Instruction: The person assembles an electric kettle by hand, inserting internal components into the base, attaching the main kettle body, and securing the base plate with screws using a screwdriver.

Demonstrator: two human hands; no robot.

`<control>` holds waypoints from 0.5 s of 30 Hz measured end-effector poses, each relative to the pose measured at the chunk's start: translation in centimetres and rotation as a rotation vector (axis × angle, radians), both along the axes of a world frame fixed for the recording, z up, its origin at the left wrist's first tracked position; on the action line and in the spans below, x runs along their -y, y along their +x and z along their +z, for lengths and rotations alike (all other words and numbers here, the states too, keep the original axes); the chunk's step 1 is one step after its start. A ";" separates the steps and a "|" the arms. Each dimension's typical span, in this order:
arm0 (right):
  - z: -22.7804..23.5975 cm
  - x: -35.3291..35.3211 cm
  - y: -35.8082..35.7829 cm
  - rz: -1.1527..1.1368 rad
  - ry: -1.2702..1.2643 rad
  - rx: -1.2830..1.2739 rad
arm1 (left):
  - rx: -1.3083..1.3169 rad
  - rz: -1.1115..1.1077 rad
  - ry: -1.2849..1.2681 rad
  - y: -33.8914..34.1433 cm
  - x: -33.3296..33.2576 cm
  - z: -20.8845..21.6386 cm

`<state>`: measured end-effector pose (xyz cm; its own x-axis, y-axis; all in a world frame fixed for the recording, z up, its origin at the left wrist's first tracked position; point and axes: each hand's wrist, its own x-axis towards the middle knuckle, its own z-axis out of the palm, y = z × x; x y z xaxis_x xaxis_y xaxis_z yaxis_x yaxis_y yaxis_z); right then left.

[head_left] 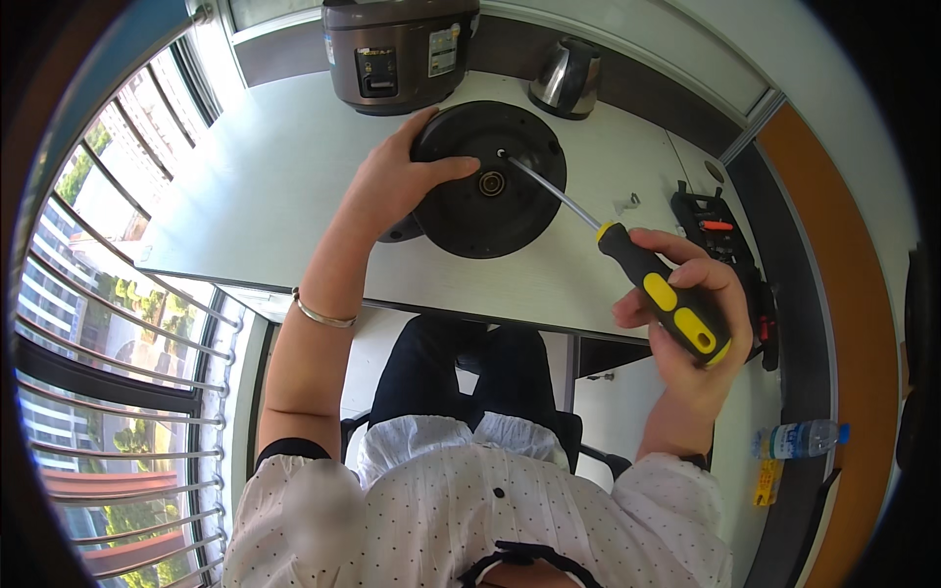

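Observation:
A black round appliance base (pixel 520 220) with a ringed socket (pixel 491 183) at its middle is tilted toward me above the white table. My left hand (pixel 397 176) grips its left rim, thumb across the face and fingers behind. A black part shows below its lower left edge. In my right hand (pixel 701 294) is a screwdriver (pixel 652 274) with a black and yellow handle, fingers wrapped round it. Its metal shaft slants up to the left, and the tip meets a small pale spot on the base, just above the socket. Whether a screw is there I cannot make out.
A brown rice cooker (pixel 397 59) and a steel kettle (pixel 567 78) stand at the back of the table (pixel 265 186). On the right lie a small metal piece (pixel 627 203) and a black tool case (pixel 720 230). A water bottle (pixel 804 440) is at far right; barred windows line the left.

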<state>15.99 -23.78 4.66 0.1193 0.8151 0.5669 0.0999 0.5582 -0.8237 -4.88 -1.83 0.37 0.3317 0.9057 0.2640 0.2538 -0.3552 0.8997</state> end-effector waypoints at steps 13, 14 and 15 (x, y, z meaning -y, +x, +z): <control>1.6 -0.5 0.4 -0.344 0.388 0.744 | 0.019 -0.015 0.003 0.1 0.2 0.2; 1.6 -0.5 0.4 -0.317 0.389 0.754 | 0.010 -0.009 0.002 0.2 0.2 0.3; 1.6 -0.5 0.3 -0.291 0.391 0.761 | -0.001 -0.002 0.002 0.2 0.3 0.3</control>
